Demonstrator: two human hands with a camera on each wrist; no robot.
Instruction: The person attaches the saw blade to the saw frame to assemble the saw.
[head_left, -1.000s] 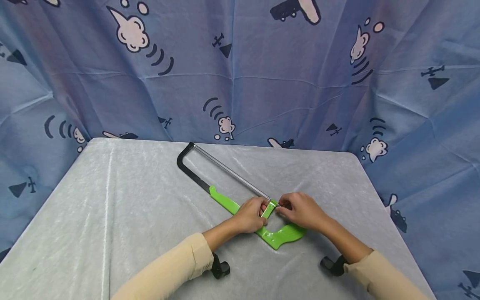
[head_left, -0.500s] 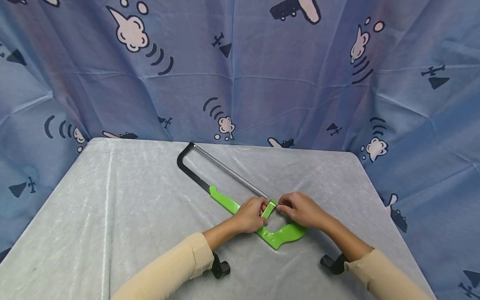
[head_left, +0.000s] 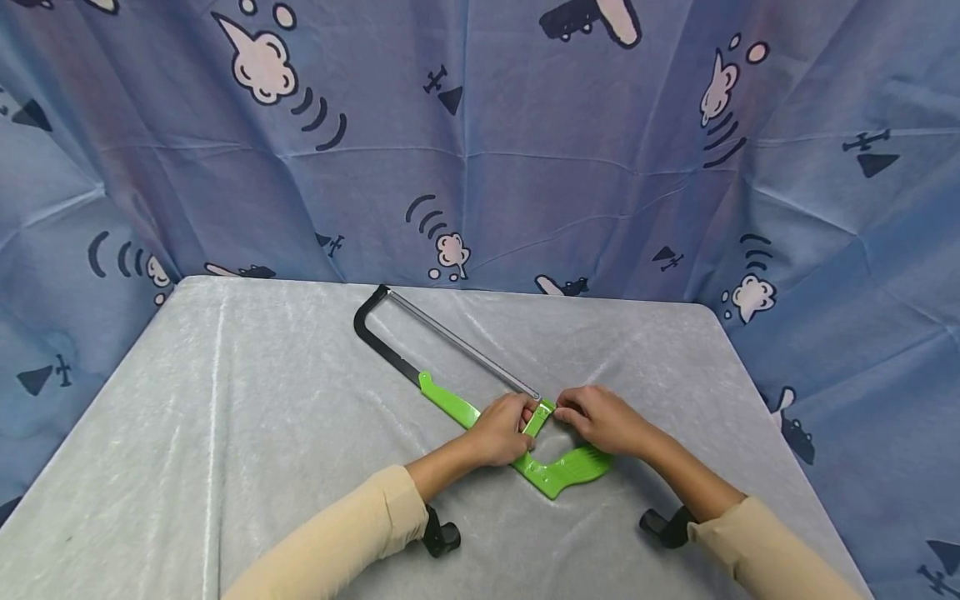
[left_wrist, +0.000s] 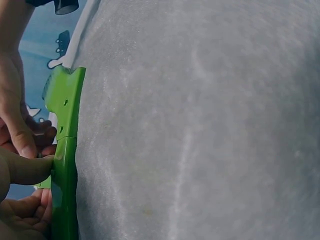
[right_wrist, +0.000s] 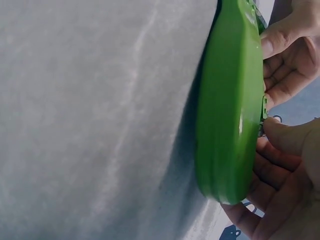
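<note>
A hacksaw [head_left: 450, 402] with a bright green frame and a black bow lies slantwise on the grey cloth. Its metal blade [head_left: 465, 344] runs along the far side. My left hand [head_left: 498, 429] grips the green post at the blade's near end, thumb on the near side. At that post's outer side, my right hand [head_left: 606, 422] pinches a small metal wing nut [right_wrist: 262, 128] between thumb and forefinger; the fingers mostly hide it. The saw's handle [right_wrist: 225, 110] fills the middle of the right wrist view, just beside the right fingers. In the left wrist view, the green frame [left_wrist: 65, 185] stands beside the left thumb.
The table [head_left: 262, 400] is covered in pale grey velvety cloth. A blue printed curtain [head_left: 510, 208] hangs behind it and at both sides. Black wrist cameras [head_left: 441, 537] sit under both forearms, close over the cloth.
The right thumb and forefinger shift slightly at the wing nut, with the fingertips a little more closed. The left hand and the hacksaw stay in place.
</note>
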